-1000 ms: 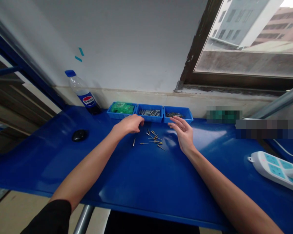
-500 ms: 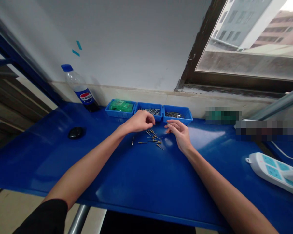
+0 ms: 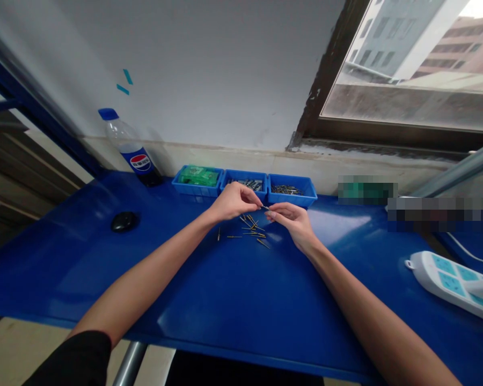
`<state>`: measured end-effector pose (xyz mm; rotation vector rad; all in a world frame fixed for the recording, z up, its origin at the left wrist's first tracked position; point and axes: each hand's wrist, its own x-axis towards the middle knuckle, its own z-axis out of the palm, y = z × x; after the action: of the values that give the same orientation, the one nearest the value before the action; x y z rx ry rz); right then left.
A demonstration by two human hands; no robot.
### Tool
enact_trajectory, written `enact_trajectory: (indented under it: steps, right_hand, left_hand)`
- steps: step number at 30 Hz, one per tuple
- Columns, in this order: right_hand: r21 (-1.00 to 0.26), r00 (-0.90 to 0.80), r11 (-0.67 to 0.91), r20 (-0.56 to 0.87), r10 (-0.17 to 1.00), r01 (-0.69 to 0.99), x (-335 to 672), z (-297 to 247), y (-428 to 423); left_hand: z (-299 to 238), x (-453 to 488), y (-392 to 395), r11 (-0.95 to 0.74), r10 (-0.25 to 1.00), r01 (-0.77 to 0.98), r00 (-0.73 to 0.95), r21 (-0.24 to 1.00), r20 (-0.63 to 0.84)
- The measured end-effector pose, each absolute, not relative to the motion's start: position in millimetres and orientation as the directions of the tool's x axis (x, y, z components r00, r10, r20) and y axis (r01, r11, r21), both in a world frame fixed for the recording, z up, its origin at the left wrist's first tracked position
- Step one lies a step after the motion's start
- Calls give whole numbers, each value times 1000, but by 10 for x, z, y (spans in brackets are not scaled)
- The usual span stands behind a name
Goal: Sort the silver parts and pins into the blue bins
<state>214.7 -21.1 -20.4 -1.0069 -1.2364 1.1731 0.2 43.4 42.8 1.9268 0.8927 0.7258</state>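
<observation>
My left hand [image 3: 238, 202] and my right hand [image 3: 290, 219] meet above the blue table, both with fingers pinched. Between their fingertips shows a thin metal pin [image 3: 264, 207], mostly covered by the fingers. Below them lies a loose group of slim brass-and-silver pins [image 3: 254, 231], several in all. Just behind my hands stand three blue bins in a row. Green plastic packets [image 3: 199, 177] fill the left bin [image 3: 197, 190]. Grey metal pieces [image 3: 250, 185] lie in the middle bin [image 3: 245, 175], partly hidden by my left hand. Thin metal pins [image 3: 286, 190] fill the right bin [image 3: 293, 200].
A cola bottle [image 3: 139, 161] stands at the back left, with a black mouse [image 3: 124, 221] in front of it. On the right lies a white power strip [image 3: 446, 281]. The wall [image 3: 225, 75] and window frame [image 3: 386, 138] rise behind the table [image 3: 241, 305].
My hands have come together from a gap, and a thin metal pin now shows between their fingertips. The pins on the table lie as before.
</observation>
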Motion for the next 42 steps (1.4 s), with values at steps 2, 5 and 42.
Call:
enact_trajectory:
  steps: [2,5,42]
  right_hand:
    - [-982,-33,154,158,987,-110,2151,-233,-193]
    - [-978,-7,171,173,985,-123,2144,-248,-184]
    - [-971,-14,227,228,974,-76,2177,-246,-199]
  left_hand:
    - [419,1,434,-381,787,335,607,862,112]
    - [444,-22,434,-450,726,382,682,807,82]
    - [598,-164,523,-555,709,499,703,665,64]
